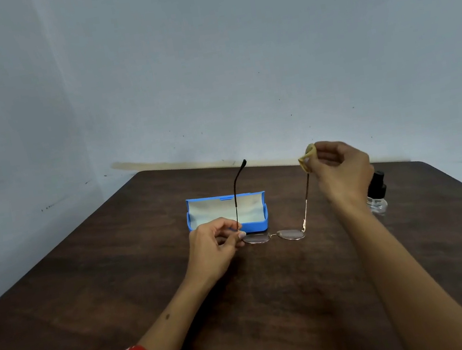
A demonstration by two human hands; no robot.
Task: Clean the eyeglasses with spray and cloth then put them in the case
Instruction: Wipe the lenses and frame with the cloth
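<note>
Above the table, left hand pinching eyeglasses at hinge, right hand pinching yellow cloth around temple tip

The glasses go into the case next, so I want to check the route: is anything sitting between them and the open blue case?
Nothing visible blocks it. The eyeglasses are just in front of the open case, whose tray looks empty. The spray bottle stands off to the right.

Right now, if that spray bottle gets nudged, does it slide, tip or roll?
The spray bottle probably tips rather than slides: its black pump top sits high over a short clear base. The base looks like glass, so possibly breakable. It stands partly hidden behind the right hand, so an elbow-side bump seems plausible.
</note>
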